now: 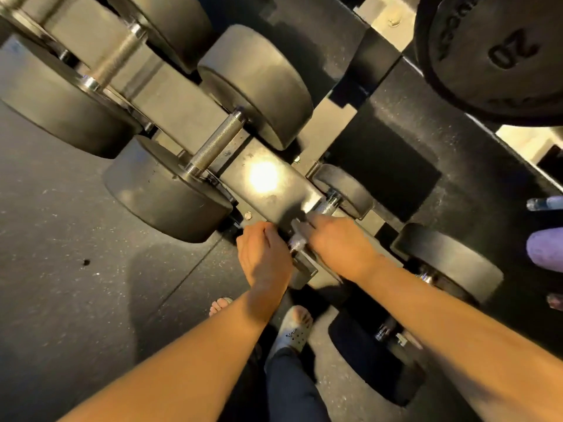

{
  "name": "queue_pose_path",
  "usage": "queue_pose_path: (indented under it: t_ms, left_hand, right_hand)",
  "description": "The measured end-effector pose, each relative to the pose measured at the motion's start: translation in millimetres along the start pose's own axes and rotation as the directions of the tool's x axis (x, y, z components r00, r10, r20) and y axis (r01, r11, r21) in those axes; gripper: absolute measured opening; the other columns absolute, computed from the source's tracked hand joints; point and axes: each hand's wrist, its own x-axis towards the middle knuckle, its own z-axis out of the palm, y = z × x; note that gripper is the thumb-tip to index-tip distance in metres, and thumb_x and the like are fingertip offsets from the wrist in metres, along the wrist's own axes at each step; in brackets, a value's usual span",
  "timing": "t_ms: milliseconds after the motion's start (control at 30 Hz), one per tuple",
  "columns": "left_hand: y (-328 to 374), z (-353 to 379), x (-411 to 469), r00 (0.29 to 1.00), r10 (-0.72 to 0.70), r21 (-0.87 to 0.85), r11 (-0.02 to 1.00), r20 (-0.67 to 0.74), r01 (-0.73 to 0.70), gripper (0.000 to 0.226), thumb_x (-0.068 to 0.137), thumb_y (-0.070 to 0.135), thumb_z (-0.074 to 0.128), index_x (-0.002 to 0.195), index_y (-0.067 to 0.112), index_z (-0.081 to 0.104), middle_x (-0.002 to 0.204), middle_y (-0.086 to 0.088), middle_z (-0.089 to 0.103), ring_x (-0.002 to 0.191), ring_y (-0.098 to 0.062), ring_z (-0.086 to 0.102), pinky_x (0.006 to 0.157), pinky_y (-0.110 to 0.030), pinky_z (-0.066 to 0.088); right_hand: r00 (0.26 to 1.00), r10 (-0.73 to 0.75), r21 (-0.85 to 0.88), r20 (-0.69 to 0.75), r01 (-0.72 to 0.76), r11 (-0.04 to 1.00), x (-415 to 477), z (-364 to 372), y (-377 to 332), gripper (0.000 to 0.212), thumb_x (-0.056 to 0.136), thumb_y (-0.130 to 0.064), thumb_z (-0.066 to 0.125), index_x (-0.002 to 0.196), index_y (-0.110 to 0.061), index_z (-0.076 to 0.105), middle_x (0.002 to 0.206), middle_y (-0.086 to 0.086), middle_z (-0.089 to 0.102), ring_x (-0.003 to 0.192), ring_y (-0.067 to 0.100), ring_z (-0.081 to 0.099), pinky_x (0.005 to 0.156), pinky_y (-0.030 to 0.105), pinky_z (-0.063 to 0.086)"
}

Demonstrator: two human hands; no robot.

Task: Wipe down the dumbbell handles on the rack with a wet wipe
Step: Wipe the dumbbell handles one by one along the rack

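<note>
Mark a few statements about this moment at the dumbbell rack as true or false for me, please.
1. The right hand holds a pale wet wipe against the small dumbbell handle. True.
2. The weight plate at the upper right is marked 50. False: it is marked 20.
3. The left hand grips the large knurled handle. False: that handle is bare; the left hand is lower down, beside the right hand.
4. The person wears a pale clog. True.
5. The floor is pale wood. False: it is dark and speckled.
</note>
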Motion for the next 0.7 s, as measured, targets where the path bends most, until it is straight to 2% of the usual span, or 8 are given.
queue_pose_path:
  t_ms: [100, 200, 367, 433, 500, 567, 633, 700]
  left_hand:
    - [-2, -3, 1, 0.998, 0.049, 0.009, 0.999, 0.034, -0.050, 0.032, 0.105, 0.029, 0.037, 0.075, 0.031, 0.049, 0.098, 0.003, 0.054, 0.102, -0.023, 0.048, 0.095, -0.050, 0.044]
    - [-4, -4, 10, 0.997, 0.044, 0.045, 0.998, 0.064, -0.047, 0.032, 0.105, 0.033, 0.041, 0.075, 0.029, 0.054, 0.099, 0.003, 0.056, 0.102, -0.025, 0.051, 0.092, -0.054, 0.048]
    - [-10, -3, 18, 0.992, 0.062, 0.064, 0.996, 0.113, -0.070, 0.039, 0.086, 0.047, 0.031, 0.074, 0.027, 0.063, 0.097, 0.003, 0.059, 0.100, -0.031, 0.057, 0.088, -0.058, 0.051]
    - [-14, -2, 20, 0.992, 0.057, 0.072, 0.995, 0.114, -0.066, 0.036, 0.084, 0.044, 0.032, 0.070, 0.028, 0.061, 0.094, 0.000, 0.060, 0.099, -0.033, 0.057, 0.086, -0.057, 0.052]
    - [-11, -4, 19, 0.989, 0.052, 0.071, 0.996, 0.136, -0.062, 0.031, 0.094, 0.030, 0.038, 0.071, 0.029, 0.059, 0.098, -0.003, 0.060, 0.102, -0.028, 0.049, 0.088, -0.046, 0.046]
    - [-11, -5, 20, 0.988, 0.085, 0.081, 0.992, 0.131, -0.096, 0.032, 0.101, 0.020, 0.042, 0.076, 0.024, 0.062, 0.102, -0.003, 0.057, 0.103, -0.023, 0.041, 0.087, -0.039, 0.039]
    - [-11, -4, 21, 0.986, 0.087, 0.097, 0.990, 0.140, -0.101, 0.031, 0.101, 0.024, 0.043, 0.081, 0.018, 0.067, 0.101, -0.003, 0.057, 0.102, -0.023, 0.043, 0.088, -0.038, 0.040]
    - [-12, -2, 24, 0.986, 0.080, 0.091, 0.991, 0.148, -0.094, 0.031, 0.093, 0.040, 0.042, 0.077, 0.030, 0.066, 0.092, -0.006, 0.062, 0.097, -0.032, 0.057, 0.087, -0.050, 0.051]
  right_hand:
    - [0.968, 0.199, -0.069, -0.152, -0.211, 0.975, -2, -7, 14, 0.046, 0.066, -0.004, 0.086, 0.109, -0.008, 0.073, 0.083, 0.007, 0.066, 0.051, 0.018, 0.060, 0.043, 0.023, 0.031]
    - [0.881, 0.429, 0.090, -0.200, -0.419, 0.904, -6, 4, -9, 0.049, 0.075, -0.002, 0.080, 0.122, -0.006, 0.069, 0.082, 0.009, 0.067, 0.052, 0.022, 0.062, 0.044, 0.024, 0.037]
    - [0.887, 0.460, 0.553, -0.043, -0.362, 0.750, -18, 28, -58, 0.041, 0.098, -0.012, 0.057, 0.136, -0.027, 0.065, 0.100, 0.003, 0.065, 0.082, 0.022, 0.064, 0.069, 0.028, 0.049]
    - [0.828, 0.559, 0.673, -0.044, -0.389, 0.629, -27, 32, -56, 0.036, 0.099, -0.012, 0.058, 0.130, -0.025, 0.069, 0.099, 0.000, 0.066, 0.085, 0.018, 0.063, 0.075, 0.029, 0.053]
    - [0.563, 0.825, 0.870, 0.038, -0.425, 0.250, -29, 24, -50, 0.025, 0.099, -0.013, 0.059, 0.119, -0.021, 0.073, 0.095, -0.001, 0.069, 0.083, 0.015, 0.065, 0.076, 0.032, 0.057]
    - [0.156, 0.907, 0.919, 0.391, -0.125, -0.374, -21, 11, -32, 0.013, 0.100, -0.014, 0.060, 0.109, -0.014, 0.070, 0.087, 0.003, 0.068, 0.073, 0.015, 0.065, 0.065, 0.030, 0.057]
    - [0.083, 0.756, 0.741, 0.649, 0.156, -0.653, -13, 2, -17, 0.005, 0.101, -0.013, 0.060, 0.103, -0.010, 0.064, 0.081, 0.007, 0.064, 0.060, 0.014, 0.060, 0.054, 0.025, 0.053]
    - [0.164, 0.687, 0.680, 0.708, 0.102, -0.726, -2, 3, -17, 0.007, 0.101, -0.010, 0.059, 0.097, -0.010, 0.064, 0.076, 0.007, 0.063, 0.057, 0.013, 0.056, 0.049, 0.025, 0.048]
